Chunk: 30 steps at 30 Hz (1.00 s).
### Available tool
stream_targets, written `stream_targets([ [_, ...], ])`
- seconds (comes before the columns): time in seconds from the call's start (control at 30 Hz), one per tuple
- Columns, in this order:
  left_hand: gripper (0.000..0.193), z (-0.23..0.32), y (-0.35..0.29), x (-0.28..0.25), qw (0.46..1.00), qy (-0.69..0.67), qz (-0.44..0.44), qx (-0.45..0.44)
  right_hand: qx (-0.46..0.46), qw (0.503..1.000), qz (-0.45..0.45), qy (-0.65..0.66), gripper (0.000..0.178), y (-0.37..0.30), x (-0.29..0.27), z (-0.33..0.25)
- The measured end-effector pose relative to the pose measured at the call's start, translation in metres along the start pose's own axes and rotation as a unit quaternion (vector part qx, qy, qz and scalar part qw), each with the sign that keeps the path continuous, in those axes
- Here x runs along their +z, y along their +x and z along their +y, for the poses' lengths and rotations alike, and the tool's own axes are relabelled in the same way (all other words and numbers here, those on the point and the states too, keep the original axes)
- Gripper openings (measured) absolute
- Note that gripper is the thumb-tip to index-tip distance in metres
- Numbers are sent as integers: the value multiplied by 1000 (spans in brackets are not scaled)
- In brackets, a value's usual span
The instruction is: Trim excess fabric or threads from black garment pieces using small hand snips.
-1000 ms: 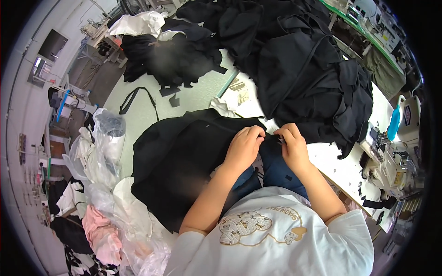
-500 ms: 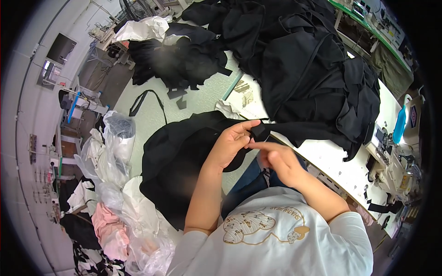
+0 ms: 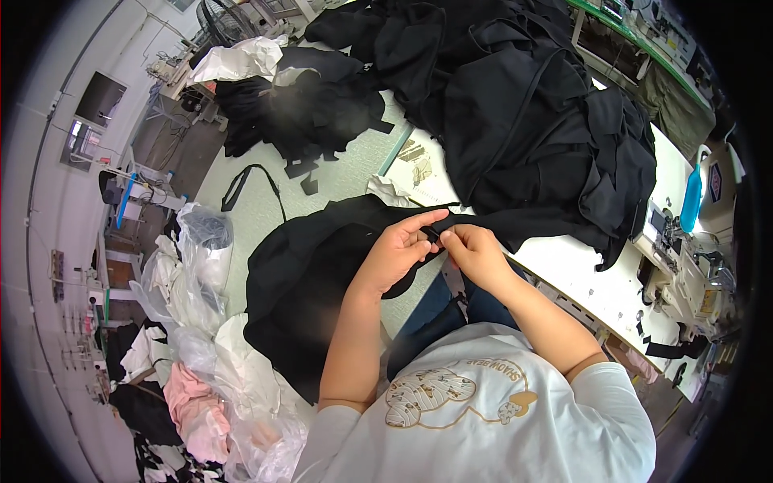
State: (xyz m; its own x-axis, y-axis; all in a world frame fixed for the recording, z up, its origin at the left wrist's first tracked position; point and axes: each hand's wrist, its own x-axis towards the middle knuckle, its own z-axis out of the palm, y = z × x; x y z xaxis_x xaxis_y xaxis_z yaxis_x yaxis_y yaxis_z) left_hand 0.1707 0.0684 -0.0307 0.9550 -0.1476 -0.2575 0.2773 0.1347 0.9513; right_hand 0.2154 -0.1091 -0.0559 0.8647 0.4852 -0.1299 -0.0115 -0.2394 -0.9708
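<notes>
My left hand (image 3: 400,251) and my right hand (image 3: 477,251) meet at the front of the table, over my lap. Between them runs the edge of a black fabric piece (image 3: 310,249), pinched in the fingertips of both. My left index finger stretches out along the cloth while the thumb and other fingers curl in. On the right, thumb and index finger press together on the fabric. This cloth spreads leftward over the table and droops off its front edge. A strip of black fabric (image 3: 531,229) also extends to the right, behind my right hand.
A big heap of black fabric (image 3: 515,121) covers the back right. Small black cut pieces (image 3: 298,109) lie back left, near a thin black strap (image 3: 256,171). Plastic bags (image 3: 201,266) and pink cloth (image 3: 196,410) sit at left. A sewing machine (image 3: 684,274) stands at right.
My right hand has drawn its fingers in from an outstretched index finger to a pinch on the cloth. The left hand keeps nearly the same hold. The view has shifted slightly.
</notes>
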Motion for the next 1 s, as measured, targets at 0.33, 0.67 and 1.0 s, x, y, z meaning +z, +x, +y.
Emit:
stream_targets([
  [0.33,27,-12,-14,14,957,173,129,193,-76,967,-153,188,24,-34,-43,-21],
  [0.67,22,11,-101,29,741,379,400,384,-209,938,-254,-111,31,15,-50,-32],
  [1.0,31,-8,-181,8,724,259,521,370,-174,929,-325,-23,32,15,27,-11],
])
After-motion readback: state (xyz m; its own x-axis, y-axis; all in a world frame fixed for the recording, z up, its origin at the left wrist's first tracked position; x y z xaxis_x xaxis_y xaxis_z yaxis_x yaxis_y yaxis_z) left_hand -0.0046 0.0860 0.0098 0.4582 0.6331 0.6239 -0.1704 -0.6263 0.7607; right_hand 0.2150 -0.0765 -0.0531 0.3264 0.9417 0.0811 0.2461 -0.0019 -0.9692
